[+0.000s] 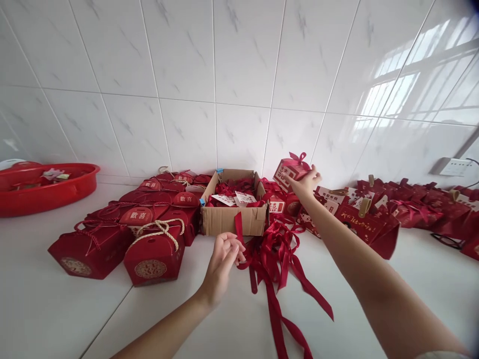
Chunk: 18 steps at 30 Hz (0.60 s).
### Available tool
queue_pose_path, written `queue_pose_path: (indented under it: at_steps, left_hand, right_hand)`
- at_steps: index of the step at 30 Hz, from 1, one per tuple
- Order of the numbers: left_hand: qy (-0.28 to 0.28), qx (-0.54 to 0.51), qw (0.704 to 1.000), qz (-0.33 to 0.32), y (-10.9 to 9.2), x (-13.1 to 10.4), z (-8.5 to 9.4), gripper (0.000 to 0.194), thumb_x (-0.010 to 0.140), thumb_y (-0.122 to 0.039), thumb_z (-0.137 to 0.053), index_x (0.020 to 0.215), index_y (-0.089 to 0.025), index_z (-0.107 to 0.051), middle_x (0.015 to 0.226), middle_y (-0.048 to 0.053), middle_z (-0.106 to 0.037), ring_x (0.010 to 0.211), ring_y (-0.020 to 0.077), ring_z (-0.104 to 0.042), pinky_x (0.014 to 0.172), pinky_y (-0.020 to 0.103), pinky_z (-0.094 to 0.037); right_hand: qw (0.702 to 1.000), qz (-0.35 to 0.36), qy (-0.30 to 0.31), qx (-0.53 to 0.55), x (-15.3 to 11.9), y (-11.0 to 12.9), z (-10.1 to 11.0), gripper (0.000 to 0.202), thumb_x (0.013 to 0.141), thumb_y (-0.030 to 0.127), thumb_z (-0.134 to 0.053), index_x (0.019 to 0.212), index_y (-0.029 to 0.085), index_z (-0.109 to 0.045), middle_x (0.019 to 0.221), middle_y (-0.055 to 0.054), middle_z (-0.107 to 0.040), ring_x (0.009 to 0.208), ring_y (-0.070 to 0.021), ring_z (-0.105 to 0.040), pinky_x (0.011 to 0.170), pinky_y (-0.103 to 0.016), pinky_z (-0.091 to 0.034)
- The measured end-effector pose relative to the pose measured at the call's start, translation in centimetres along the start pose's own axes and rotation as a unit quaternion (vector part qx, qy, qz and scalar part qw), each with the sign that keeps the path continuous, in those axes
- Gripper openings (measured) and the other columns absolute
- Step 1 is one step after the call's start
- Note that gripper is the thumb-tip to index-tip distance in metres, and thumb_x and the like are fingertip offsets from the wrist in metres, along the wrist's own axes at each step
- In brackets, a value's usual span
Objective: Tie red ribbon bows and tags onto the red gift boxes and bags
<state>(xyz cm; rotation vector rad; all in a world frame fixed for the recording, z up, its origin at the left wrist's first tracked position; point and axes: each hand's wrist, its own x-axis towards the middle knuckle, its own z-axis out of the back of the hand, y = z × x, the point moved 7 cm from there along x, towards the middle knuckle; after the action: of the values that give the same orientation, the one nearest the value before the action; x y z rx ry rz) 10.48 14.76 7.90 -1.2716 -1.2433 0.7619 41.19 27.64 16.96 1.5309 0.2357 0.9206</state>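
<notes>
Right hand [307, 180] is closed on a small gift box [286, 174], held raised beyond and to the right of the open carton [220, 222]. The grip is at the side of the box, an arrangement judged to leave the bow [298, 157] on top uncrushed. Left hand [220, 264], just in front of the carton, appears to pinch a strip of ribbon [238, 225]; its free end stands upward before the carton's front wall. Part of that contact is hidden by the fingers.

Loose ribbons [279, 254] lie tangled on the desk [232, 329], at the carton's front right, a position judged convenient to either hand. The carton's upright walls contain further red ribbon and printed cards [245, 198], presumably keeping them from spreading. Rope-handled boxes [151, 259] are grouped to the carton's left, with a red basin [67, 192] farther left; gift bags [361, 222] are ranked to its right. The grouping suggests sorting by kind.

Condition of the small gift box: tilted, apparently closed, corners seemingly square. Faces are deep red, with a pale panel bearing bold red characters, partly too small to read. Ribbon is glossy, pinkish red, its loops full. No crushing or tearing observed on visible faces; hidden faces not assessed.
</notes>
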Motion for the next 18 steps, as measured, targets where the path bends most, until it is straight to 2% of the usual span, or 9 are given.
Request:
queue_pose_path:
  at_steps: [3, 6, 9, 14, 16, 18]
  left_hand:
    - [0.002, 0.018, 1.000, 0.003, 0.2, 0.3, 0.5, 0.027, 0.092, -0.046, -0.047, 0.105, -0.023, -0.042, 0.090, 0.001, -0.057, 0.077, 0.0159, -0.054, 0.071, 0.031, -0.039]
    - [0.004, 0.026, 1.000, 0.008, 0.4, 0.6, 0.8, 0.028, 0.093, -0.047, -0.045, 0.105, -0.022, -0.041, 0.092, 0.001, -0.056, 0.077, 0.0158, -0.053, 0.072, 0.032, -0.039]
    - [0.024, 0.041, 0.999, 0.012, 0.4, 0.5, 0.4, 0.027, 0.094, -0.048, -0.044, 0.104, -0.023, -0.041, 0.092, 0.001, -0.055, 0.078, 0.0153, -0.052, 0.074, 0.032, -0.039]
    - [0.055, 0.081, 0.995, -0.006, 0.3, -0.2, -0.3, 0.024, 0.094, -0.044, -0.045, 0.106, -0.024, -0.041, 0.095, 0.002, -0.053, 0.081, 0.0157, -0.052, 0.077, 0.032, -0.041]
    - [0.076, 0.129, 0.988, -0.046, -0.2, -0.5, -0.4, 0.024, 0.093, -0.041, -0.047, 0.107, -0.023, -0.043, 0.098, 0.004, -0.054, 0.085, 0.0175, -0.053, 0.080, 0.034, -0.042]
    - [0.112, 0.193, 0.968, -0.113, -1.0, -0.9, -0.9, 0.023, 0.091, -0.038, -0.049, 0.108, -0.022, -0.046, 0.099, 0.006, -0.055, 0.087, 0.0194, -0.053, 0.081, 0.035, -0.042]
  right_hand:
    - [0.999, -0.026, 0.022, -0.026, 1.3, -1.5, -2.0, 0.126, 0.043, 0.054, -0.084, 0.147, 0.020, -0.021, 0.154, -0.021, 0.000, 0.143, -0.0436, -0.007, 0.115, -0.057, -0.019]
    - [0.999, -0.021, 0.027, -0.024, -0.1, -3.3, -2.6, 0.107, 0.061, 0.057, -0.073, 0.147, 0.019, -0.022, 0.155, -0.020, -0.001, 0.144, -0.0388, -0.011, 0.114, -0.054, -0.023]
    - [1.000, -0.001, 0.011, -0.009, -2.4, -4.1, -2.1, 0.087, 0.073, 0.054, -0.061, 0.145, 0.019, -0.027, 0.154, -0.017, -0.006, 0.143, -0.0315, -0.019, 0.114, -0.047, -0.026]
    - [0.997, -0.027, -0.060, 0.036, -5.1, -4.4, -0.4, 0.070, 0.078, 0.045, -0.053, 0.138, 0.016, -0.034, 0.147, -0.017, -0.018, 0.138, -0.0276, -0.030, 0.113, -0.042, -0.030]
    - [0.993, -0.049, -0.083, 0.063, -5.7, -4.3, 0.0, 0.065, 0.078, 0.038, -0.051, 0.136, 0.017, -0.034, 0.144, -0.017, -0.022, 0.134, -0.0273, -0.037, 0.111, -0.044, -0.034]
    - [0.988, -0.073, -0.093, 0.097, -6.0, -3.8, 0.5, 0.063, 0.077, 0.032, -0.051, 0.135, 0.019, -0.035, 0.142, -0.017, -0.028, 0.129, -0.0285, -0.044, 0.105, -0.048, -0.041]
